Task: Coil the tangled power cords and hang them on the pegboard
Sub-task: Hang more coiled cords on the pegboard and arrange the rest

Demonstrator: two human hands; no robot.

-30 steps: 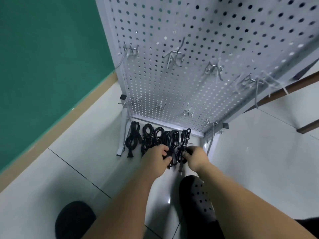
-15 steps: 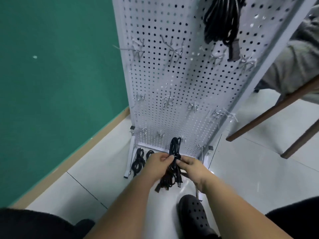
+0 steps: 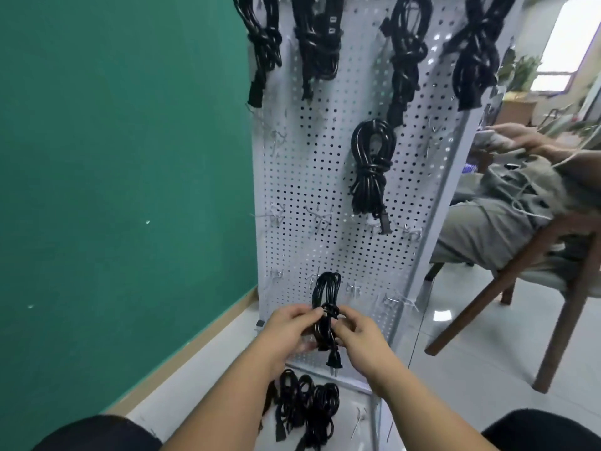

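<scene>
While a green wall [image 3: 123, 177] fills the left of the view, a person's left hand [image 3: 286, 333] and right hand [image 3: 357, 336] hold one coiled black power cord [image 3: 326, 307] against the lower part of a white pegboard [image 3: 312, 177]; the left grip is closed around the bundle's left side, the right grip pinches its wrapped middle with thumb and fingers, and the plug [image 3: 334, 362] dangles below. More coiled cords [image 3: 307, 411] lie on the floor [image 3: 481, 346] at the pegboard's bottom edge. Four bundles [image 3: 317, 43] hang along its top edge, another [image 3: 370, 170] at mid-height. Off the right edge, a second person [image 3: 507, 209] sits on a wooden chair [image 3: 559, 288]
</scene>
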